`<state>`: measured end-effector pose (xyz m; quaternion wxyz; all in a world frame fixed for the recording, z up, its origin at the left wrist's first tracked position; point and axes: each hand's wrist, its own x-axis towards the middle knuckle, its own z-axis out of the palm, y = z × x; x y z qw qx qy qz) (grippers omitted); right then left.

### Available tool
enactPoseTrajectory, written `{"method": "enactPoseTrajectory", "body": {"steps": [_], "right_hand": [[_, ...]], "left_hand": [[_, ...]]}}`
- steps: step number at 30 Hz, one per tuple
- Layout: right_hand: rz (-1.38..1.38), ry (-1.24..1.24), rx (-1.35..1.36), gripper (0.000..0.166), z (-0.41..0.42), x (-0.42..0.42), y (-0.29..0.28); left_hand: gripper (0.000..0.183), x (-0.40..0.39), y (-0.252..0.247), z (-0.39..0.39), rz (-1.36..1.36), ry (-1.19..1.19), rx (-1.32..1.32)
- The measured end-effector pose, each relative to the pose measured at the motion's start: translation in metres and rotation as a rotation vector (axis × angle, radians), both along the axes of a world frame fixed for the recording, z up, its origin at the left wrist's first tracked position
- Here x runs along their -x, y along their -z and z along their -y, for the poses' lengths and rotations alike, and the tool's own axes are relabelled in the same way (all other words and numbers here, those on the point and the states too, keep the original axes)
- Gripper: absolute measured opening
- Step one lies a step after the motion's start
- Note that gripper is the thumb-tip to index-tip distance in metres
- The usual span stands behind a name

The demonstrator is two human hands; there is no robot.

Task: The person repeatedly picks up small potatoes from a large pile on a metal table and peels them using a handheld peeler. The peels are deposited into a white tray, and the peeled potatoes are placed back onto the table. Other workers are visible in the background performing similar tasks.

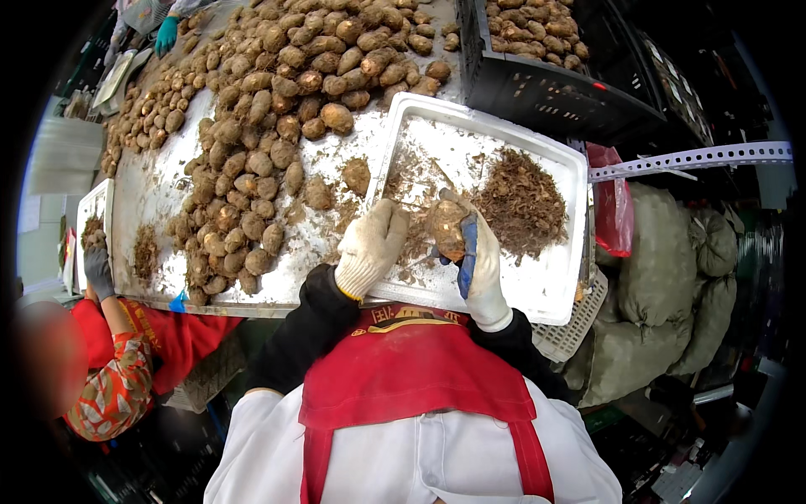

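Note:
My right hand (480, 264), in a white knit glove with a blue coated palm, grips a brown, hairy taro corm (448, 228) above a white foam tray (576, 252). Just left of it, over the tray's left edge, is my left hand (373, 247) in a cream knit glove. Its fingers are curled together; whether they hold something small is hidden. A heap of brown peelings (526, 205) lies in the tray, with loose scraps beside it. Two taro corms (356, 176) rest on the metal table left of the tray.
A large pile of taro (258, 164) covers much of the metal table (327, 151). A black crate (560, 94) of taro stands at the upper right, with full sacks (658, 271) on the right. A co-worker's grey-gloved hand (99, 271) and another person's teal-gloved hand (167, 34) are at the left.

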<state>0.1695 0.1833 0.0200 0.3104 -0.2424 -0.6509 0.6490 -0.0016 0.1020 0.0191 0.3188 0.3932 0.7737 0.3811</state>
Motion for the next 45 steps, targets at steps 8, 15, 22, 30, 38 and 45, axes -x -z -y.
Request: {"method": "enactPoseTrajectory", "body": {"steps": [8, 15, 22, 30, 38, 45], "right_hand": [[-0.023, -0.032, 0.238, 0.055, 0.006, 0.002, 0.009], [-0.071, -0.004, 0.190, 0.058, 0.011, 0.002, 0.001], [0.028, 0.014, 0.164, 0.058, 0.006, -0.005, 0.005], [0.027, 0.038, 0.376, 0.051, 0.012, 0.001, -0.001], [0.157, 0.008, 0.075, 0.047, 0.003, 0.004, -0.003], [0.356, 0.076, -0.473, 0.031, 0.005, 0.017, -0.016]], "left_hand": [[0.030, -0.011, -0.034, 0.008, -0.004, 0.087, -0.280], [0.009, 0.005, 0.002, -0.003, -0.269, 0.046, -0.171], [0.018, -0.013, -0.028, 0.016, 0.247, 0.001, -0.328], [0.005, -0.015, -0.025, 0.003, -0.238, 0.285, -0.208], [0.038, 0.014, 0.023, 0.010, 0.152, -0.066, -0.274], [0.043, -0.010, 0.050, 0.014, 1.942, -0.301, -0.280]]}}
